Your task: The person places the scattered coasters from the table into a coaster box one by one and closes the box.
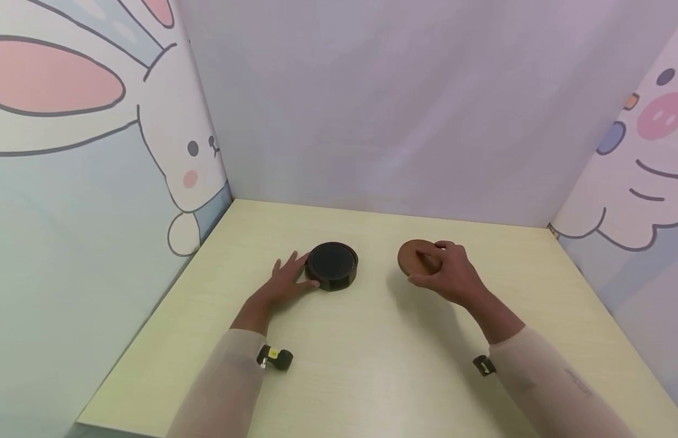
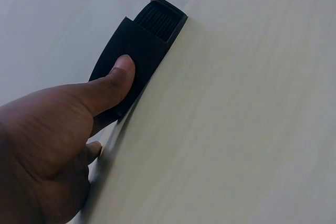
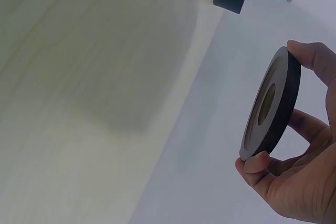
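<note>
My left hand (image 1: 286, 281) grips a low round black coaster holder (image 1: 332, 265) that stands on the table. In the left wrist view its thumb (image 2: 123, 72) presses the wall of the black holder (image 2: 128, 51). A gap in that wall shows a ribbed stack of thin edges (image 2: 157, 20). To the right, my right hand (image 1: 450, 274) holds a round brown coaster (image 1: 412, 258) by its rim, above the table. From the right wrist the coaster (image 3: 283, 111) stands tilted, with a dark edge, a grey rim on its underside and a round recess in the middle.
The pale wooden table (image 1: 339, 377) carries the holder and shows the right arm's shadow. A plain curtain (image 1: 382, 109) hangs along its back edge. Side panels with a cartoon rabbit (image 1: 174, 134) and a pink-nosed animal (image 1: 645, 182) flank it. Small dark devices sit on both wrists.
</note>
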Motion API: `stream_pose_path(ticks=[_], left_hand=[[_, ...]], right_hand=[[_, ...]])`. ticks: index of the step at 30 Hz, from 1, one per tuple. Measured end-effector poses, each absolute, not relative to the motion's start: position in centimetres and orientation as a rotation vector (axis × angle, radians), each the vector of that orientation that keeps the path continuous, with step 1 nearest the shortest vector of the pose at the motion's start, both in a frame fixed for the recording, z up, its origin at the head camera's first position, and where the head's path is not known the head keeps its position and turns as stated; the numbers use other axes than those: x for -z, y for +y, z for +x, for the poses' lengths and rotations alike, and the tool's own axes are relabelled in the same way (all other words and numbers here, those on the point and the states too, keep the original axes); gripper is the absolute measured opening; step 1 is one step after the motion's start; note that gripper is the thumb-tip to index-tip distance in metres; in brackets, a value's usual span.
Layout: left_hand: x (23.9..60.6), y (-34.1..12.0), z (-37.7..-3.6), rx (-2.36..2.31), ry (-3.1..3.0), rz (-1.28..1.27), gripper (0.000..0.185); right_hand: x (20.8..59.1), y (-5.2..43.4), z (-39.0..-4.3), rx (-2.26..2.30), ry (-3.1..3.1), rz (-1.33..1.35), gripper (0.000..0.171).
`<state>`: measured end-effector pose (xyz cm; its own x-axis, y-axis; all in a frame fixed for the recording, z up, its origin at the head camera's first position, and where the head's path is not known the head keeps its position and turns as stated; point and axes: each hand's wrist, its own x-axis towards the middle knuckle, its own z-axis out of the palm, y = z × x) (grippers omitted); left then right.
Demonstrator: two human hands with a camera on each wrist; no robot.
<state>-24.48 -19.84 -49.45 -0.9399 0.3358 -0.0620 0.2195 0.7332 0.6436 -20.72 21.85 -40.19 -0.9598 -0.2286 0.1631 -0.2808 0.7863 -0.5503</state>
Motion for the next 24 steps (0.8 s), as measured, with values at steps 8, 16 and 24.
stream_pose_path(ticks=[8, 16, 24], left_hand=[[49.6, -19.5, -24.6, -0.987, 2.758, 0.464, 0.095], [49.5, -19.4, -24.6, -0.976, 2.762, 0.451, 0.096], [49.4, -19.4, -24.3, -0.992, 2.768, 0.427, 0.094]], right_hand=[[39.7, 19.2, -21.5, -0.896, -2.890, 0.462, 0.070], [39.8, 16.4, -22.3, -0.889, -2.879, 0.510, 0.070], [39.7, 13.3, -23.3, -0.852, -2.919, 0.557, 0.068]])
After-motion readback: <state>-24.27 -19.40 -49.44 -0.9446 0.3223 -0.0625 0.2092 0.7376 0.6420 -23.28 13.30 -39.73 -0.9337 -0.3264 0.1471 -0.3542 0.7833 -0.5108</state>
